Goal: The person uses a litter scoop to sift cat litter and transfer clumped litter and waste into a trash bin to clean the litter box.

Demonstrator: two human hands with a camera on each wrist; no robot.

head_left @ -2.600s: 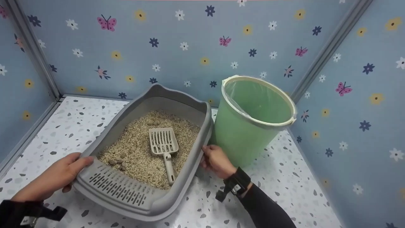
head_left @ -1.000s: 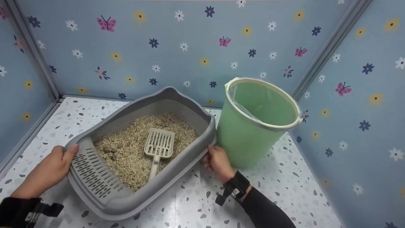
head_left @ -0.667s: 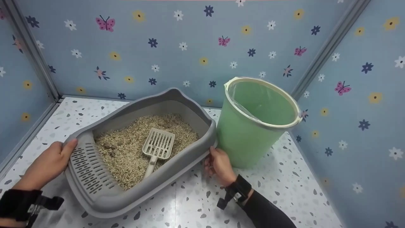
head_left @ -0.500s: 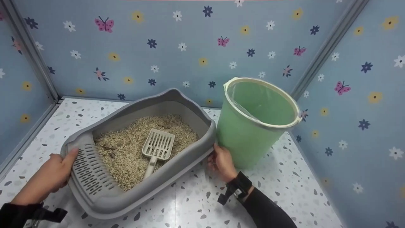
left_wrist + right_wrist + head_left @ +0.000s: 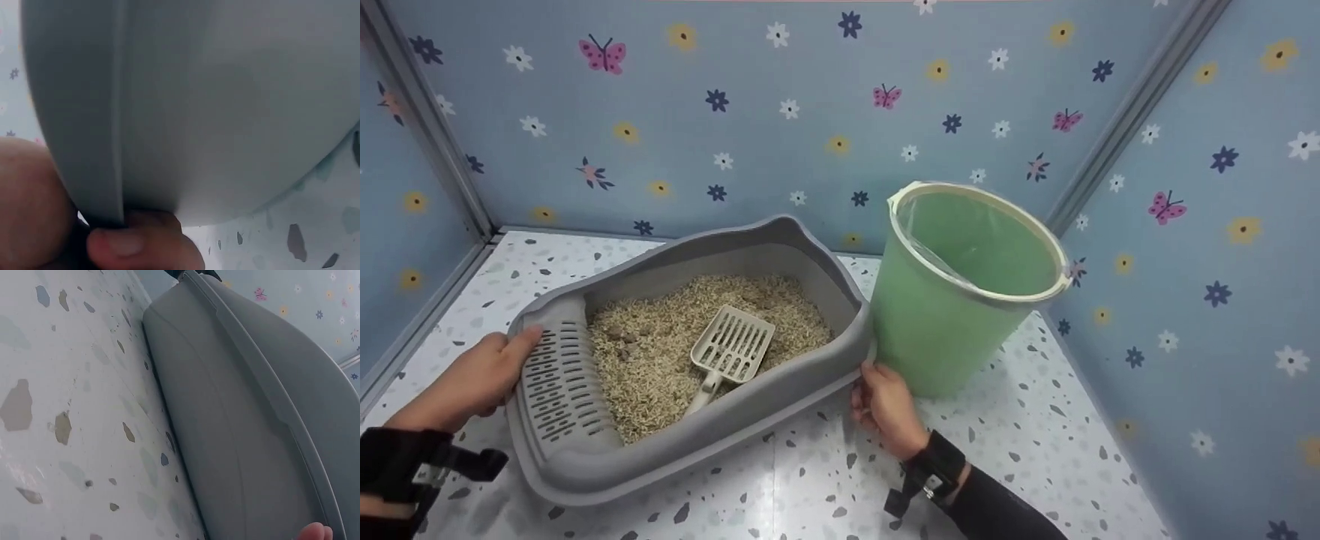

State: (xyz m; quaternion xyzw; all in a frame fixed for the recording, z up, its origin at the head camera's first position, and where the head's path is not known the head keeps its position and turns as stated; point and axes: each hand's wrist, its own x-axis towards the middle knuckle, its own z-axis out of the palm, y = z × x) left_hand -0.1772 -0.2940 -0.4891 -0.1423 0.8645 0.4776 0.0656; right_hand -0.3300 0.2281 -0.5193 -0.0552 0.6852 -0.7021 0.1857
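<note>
A grey cat litter box (image 5: 735, 416) lies at a slant on the speckled surface, its slotted entry end at the left. Inside are pellet litter (image 5: 652, 356), a few darker clumps (image 5: 622, 341) and a beige slotted litter scoop (image 5: 733, 345), whose handle end is hidden behind the near wall. My left hand (image 5: 476, 379) grips the slotted end, thumb on top; in the left wrist view its fingers (image 5: 149, 247) curl beneath the rim. My right hand (image 5: 891, 409) pinches the rim at the right corner; only its fingertips (image 5: 312, 532) show in the right wrist view.
A green bin (image 5: 922, 337) with a pale rim and clear liner stands right behind the box's right corner, seemingly touching it. Blue flowered panels (image 5: 802, 67) close off the back and both sides. Speckled white surface (image 5: 810, 480) shows in front of the box.
The litter box has turned clockwise, its slotted end swinging left and away from me, the scoop turning with it. My left hand moved along with that end. The bin sits slightly further right.
</note>
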